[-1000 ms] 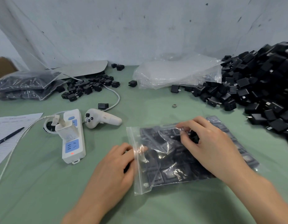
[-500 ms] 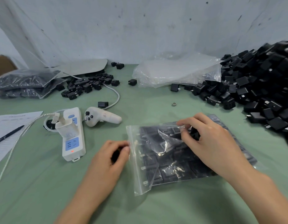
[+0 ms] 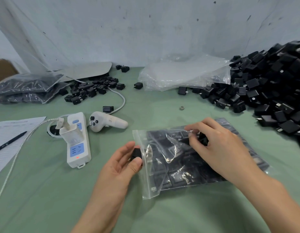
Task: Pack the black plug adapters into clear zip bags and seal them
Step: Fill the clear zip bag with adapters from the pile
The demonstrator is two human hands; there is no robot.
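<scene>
left hand [image 3: 127, 163] back at bag [image 3: 188, 167] mouth, pinching adapter [image 3: 136, 154] | right hand [image 3: 218, 148] pinches bag film open (near table [image 3: 45, 190] edge) | still filling, unsealed

I read just one mark: a handwritten "B1" on the white controller [image 3: 109, 122]. The print on the paper [image 3: 11, 132] is too blurred for me.

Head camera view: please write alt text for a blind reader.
A person's left hand holds a black plug adapter at the mouth of a clear zip bag partly filled with adapters, while the right hand pinches the bag's top film. The bag lies on a green table, between a large adapter pile and a white power strip.
</scene>
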